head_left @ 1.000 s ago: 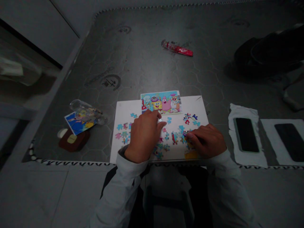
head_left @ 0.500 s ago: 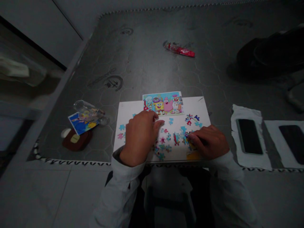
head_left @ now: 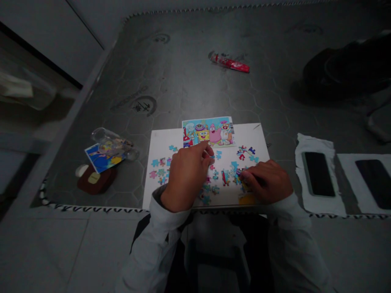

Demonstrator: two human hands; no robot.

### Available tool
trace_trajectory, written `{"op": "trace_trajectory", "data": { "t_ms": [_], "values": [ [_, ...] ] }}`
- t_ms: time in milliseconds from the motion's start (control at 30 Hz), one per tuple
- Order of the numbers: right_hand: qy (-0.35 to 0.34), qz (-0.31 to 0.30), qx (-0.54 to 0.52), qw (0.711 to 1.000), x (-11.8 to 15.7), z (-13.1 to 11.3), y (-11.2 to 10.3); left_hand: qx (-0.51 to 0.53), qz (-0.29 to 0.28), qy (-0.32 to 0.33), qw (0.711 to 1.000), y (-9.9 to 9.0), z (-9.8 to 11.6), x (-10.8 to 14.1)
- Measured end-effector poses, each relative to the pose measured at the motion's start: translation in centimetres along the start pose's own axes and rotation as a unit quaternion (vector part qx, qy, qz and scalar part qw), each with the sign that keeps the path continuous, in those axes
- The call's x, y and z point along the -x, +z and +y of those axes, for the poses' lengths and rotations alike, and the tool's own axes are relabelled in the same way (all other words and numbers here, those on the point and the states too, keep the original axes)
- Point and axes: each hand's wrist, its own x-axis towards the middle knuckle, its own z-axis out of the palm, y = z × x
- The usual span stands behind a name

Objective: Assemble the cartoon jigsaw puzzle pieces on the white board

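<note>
My left hand is over the middle of a white board, its thumb and forefinger closed on a small light-blue jigsaw piece. Curled at the board's right side, my right hand has its thumb and fingertips on a few joined jigsaw pieces; its inner fingers are hidden. Loose pink and blue pieces lie left of my left hand, and more pieces lie between the hands. A picture card with cartoon figures rests at the board's far edge, partly covered by my left fingers.
On the left are a clear plastic bottle, a blue-yellow card and a brown case. A red wrapper lies farther back. Two phones rest on white sheets at right. A dark bag-like object stands behind them.
My left hand has shifted slightly right, its thumb and forefinger now brought together around a piece. More loose pieces show on the board's left. The right hand stays on the joined pieces.
</note>
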Motion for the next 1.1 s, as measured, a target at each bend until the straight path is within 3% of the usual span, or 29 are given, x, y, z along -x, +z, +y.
{"op": "trace_trajectory", "data": {
  "t_ms": [267,467,700,1100],
  "values": [
    [-0.002,0.009,-0.004,1.000,0.0,-0.1,0.1,0.134,-0.042,0.029,0.990,1.8,1.7,0.3],
    [-0.012,0.012,0.007,1.000,-0.1,-0.1,0.2,0.122,-0.080,0.024,0.989,2.5,2.0,0.3],
    [-0.010,0.017,0.001,1.000,0.0,-0.1,0.3,0.093,-0.052,0.034,0.994,2.7,1.8,0.2],
    [-0.008,0.007,0.004,1.000,-0.1,0.0,0.3,0.087,-0.065,0.029,0.994,2.7,1.5,0.1]
  ]
}}
